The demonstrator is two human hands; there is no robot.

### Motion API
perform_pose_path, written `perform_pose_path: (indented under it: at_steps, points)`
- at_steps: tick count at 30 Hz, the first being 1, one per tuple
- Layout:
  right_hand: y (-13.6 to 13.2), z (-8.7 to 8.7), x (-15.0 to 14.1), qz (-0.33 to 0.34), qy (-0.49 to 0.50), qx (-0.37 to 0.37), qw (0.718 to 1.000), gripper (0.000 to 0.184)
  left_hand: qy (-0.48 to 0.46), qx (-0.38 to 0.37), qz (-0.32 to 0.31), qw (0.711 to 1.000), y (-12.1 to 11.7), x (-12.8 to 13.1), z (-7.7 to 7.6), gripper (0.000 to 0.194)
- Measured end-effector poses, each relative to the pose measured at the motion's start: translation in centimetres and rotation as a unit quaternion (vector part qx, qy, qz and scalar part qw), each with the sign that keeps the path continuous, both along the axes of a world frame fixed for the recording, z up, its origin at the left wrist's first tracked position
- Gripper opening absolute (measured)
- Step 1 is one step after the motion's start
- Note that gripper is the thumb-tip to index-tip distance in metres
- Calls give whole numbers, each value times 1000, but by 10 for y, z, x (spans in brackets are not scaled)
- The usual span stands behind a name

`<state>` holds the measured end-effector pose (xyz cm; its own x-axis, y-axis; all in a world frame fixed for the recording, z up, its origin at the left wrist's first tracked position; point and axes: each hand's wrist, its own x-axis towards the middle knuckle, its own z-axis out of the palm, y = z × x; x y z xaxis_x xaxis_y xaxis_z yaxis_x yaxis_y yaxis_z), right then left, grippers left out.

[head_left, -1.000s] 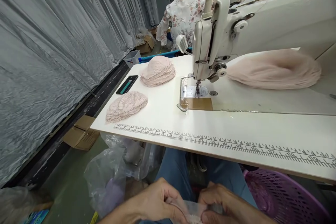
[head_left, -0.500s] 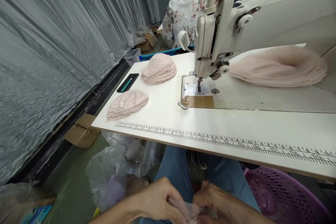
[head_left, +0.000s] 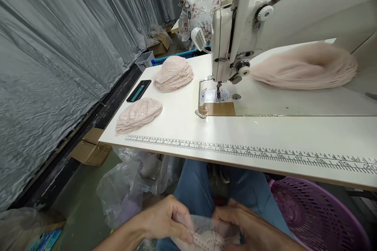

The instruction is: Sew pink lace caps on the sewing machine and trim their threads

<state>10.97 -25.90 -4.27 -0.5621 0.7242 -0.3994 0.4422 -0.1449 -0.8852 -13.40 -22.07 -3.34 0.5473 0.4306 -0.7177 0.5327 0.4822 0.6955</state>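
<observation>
While the left hand [head_left: 167,217] pinches a sheer lace piece [head_left: 208,239] between its fingers [head_left: 185,232], near side, below the table [head_left: 176,125], the right hand [head_left: 243,219] holds its right side; sewing machine [head_left: 226,47] stands far right.

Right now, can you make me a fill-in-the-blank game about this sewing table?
The plastic basket is coloured ____.
Left of the sewing machine, pink fabric pieces form ____ piles.
The left hand and right hand hold lace fabric over ____ trousers.
The ruler markings lie on a ____ tabletop.
Missing words: purple; two; blue; white.
</observation>
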Motion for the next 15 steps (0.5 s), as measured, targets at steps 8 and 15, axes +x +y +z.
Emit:
perform_pose_path:
  at_steps: [8,15]
  points:
    - [1,-26,3,26,114,-83,990,12,6,19,-34,999,-3,1,3,49]
    - [7,-12,2,17,98,-70,993,12,-34,0,-52,998,-1,28,6,55]
